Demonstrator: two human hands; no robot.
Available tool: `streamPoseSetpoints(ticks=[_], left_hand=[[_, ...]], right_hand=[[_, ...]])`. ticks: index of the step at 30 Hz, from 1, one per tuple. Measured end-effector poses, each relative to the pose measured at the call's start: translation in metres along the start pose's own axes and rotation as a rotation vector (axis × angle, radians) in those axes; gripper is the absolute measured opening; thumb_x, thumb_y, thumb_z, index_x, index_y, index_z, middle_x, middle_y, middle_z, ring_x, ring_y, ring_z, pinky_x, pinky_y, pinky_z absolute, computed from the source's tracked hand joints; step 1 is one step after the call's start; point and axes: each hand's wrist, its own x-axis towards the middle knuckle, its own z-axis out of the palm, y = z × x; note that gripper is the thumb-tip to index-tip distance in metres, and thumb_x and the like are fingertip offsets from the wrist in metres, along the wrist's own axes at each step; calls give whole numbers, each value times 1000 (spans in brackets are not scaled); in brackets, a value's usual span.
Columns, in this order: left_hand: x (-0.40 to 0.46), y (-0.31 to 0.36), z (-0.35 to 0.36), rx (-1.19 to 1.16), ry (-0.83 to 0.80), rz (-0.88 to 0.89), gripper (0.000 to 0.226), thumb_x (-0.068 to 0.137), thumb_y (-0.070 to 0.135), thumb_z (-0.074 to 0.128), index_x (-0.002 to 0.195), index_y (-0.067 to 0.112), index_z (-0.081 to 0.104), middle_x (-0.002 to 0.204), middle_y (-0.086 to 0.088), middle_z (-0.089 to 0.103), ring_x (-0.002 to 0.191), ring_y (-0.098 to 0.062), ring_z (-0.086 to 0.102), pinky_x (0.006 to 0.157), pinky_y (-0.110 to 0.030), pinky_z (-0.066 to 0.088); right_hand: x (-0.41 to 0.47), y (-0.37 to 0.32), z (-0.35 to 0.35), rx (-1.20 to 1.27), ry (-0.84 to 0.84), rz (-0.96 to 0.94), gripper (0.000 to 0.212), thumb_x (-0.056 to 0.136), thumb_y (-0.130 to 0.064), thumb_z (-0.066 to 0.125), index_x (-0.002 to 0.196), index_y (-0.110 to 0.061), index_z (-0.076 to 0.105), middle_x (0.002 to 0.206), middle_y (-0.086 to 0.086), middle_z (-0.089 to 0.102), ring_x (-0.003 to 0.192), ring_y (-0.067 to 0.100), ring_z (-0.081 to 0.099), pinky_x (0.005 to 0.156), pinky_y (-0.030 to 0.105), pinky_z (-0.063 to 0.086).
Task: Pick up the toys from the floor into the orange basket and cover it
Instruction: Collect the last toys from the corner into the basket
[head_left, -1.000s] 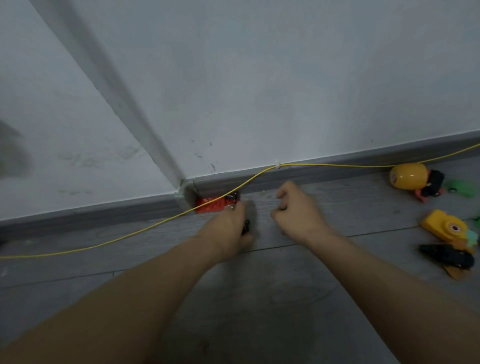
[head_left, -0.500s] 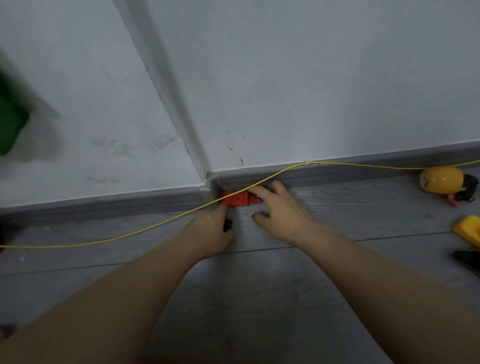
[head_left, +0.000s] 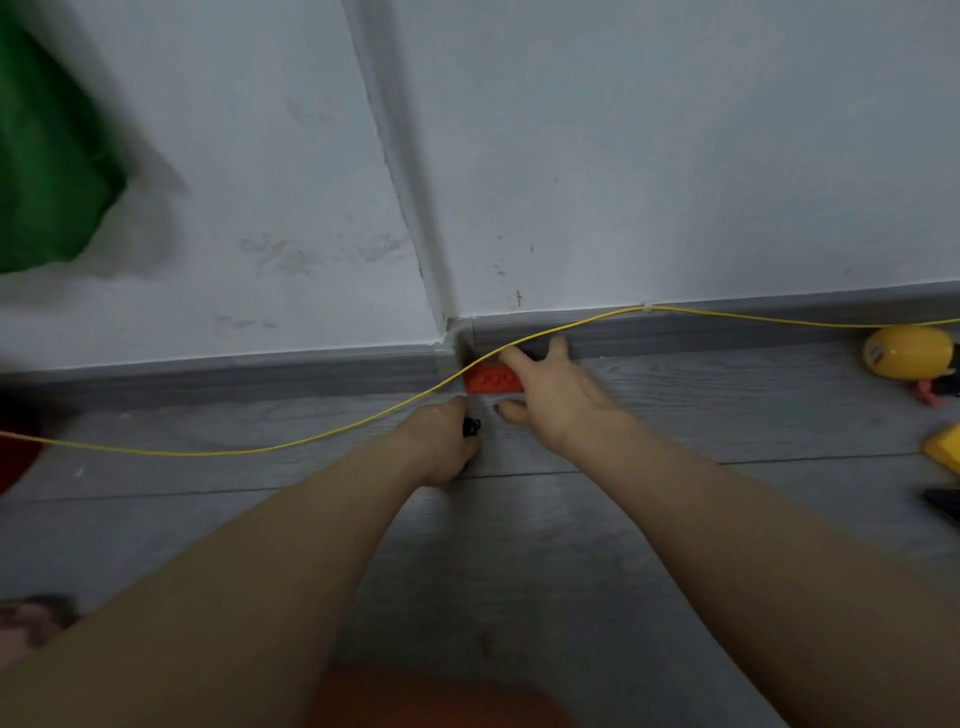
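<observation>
The red block (head_left: 491, 378) (in the wall corner) is touched by the spread right hand (head_left: 553, 397). Something small and black (head_left: 471, 427) is gripped in the left hand (head_left: 441, 441). No writing can be read.

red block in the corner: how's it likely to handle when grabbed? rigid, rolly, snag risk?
The red block looks like moulded plastic with studs, so probably rigid and light. Its flat, boxy shape suggests it will slide, not roll. The yellow cable crosses right over it, so lifting straight up may snag; the right hand, fingers spread around it, would likely do better drawing it out from the skirting first.
</observation>
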Motion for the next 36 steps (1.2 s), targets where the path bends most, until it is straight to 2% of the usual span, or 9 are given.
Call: streamPoseSetpoints(ticks=[6,12,16,20,23,26,28,31,36], left_hand=[[-10,1,-3,-14,-136,-17,20,99,23,51,113,10,49,121,-19,59,91,-37,70,71,-38,59],[-28,18,-23,57,-165,-23,22,96,16,55,115,4,55,118,-16,65,94,-33,72,72,-36,59],[-45,33,-41,-28,-160,-14,15,98,19,54,104,6,54,110,-16,66,85,-33,74,65,-37,61],[-68,39,-48,-80,-172,-15,13,98,21,54,99,8,51,105,-14,66,80,-31,75,58,-30,59],[-83,34,-50,-98,-194,-39,12,97,20,55,93,9,51,96,-10,65,68,-27,73,51,-27,58],[-95,26,-53,-147,-195,-61,18,96,20,57,103,3,56,97,-14,67,81,-32,74,73,-42,63],[-101,25,-53,-151,-190,-58,22,96,20,57,106,0,58,97,-15,70,85,-32,74,79,-45,61],[-105,27,-50,-162,-205,-42,22,96,19,59,107,1,59,102,-15,69,85,-32,74,77,-42,62],[-97,20,-40,-226,-230,-42,22,94,17,60,106,-2,59,99,-18,67,90,-35,73,78,-47,61]], right_hand=[[-8,3,5,-100,-64,-1,63,86,-43,68,136,-18,39,130,22,31,100,43,60,88,40,51],[-29,14,0,-71,-151,49,57,81,-45,71,121,-12,50,123,18,44,105,37,57,87,33,46],[-57,31,-4,-17,-101,139,42,87,-39,65,114,-9,54,114,20,54,101,38,58,74,30,41],[-84,38,-2,-46,-118,132,35,94,-34,54,112,-5,57,114,25,58,103,38,56,80,34,44],[-95,35,-9,2,-111,106,26,93,-32,55,101,-7,53,111,24,60,102,36,56,72,32,38],[-100,30,-19,66,-46,88,21,93,-29,55,92,-13,41,104,23,62,95,37,58,68,31,36],[-101,25,-24,108,-6,84,21,93,-29,53,98,-12,43,100,21,64,89,36,59,67,33,41],[-95,16,-23,113,-37,35,39,93,-29,54,129,-16,44,103,18,67,94,37,61,77,36,48],[-72,8,-11,51,-194,-2,74,94,-32,56,155,-33,15,118,18,63,110,34,58,87,32,44]])
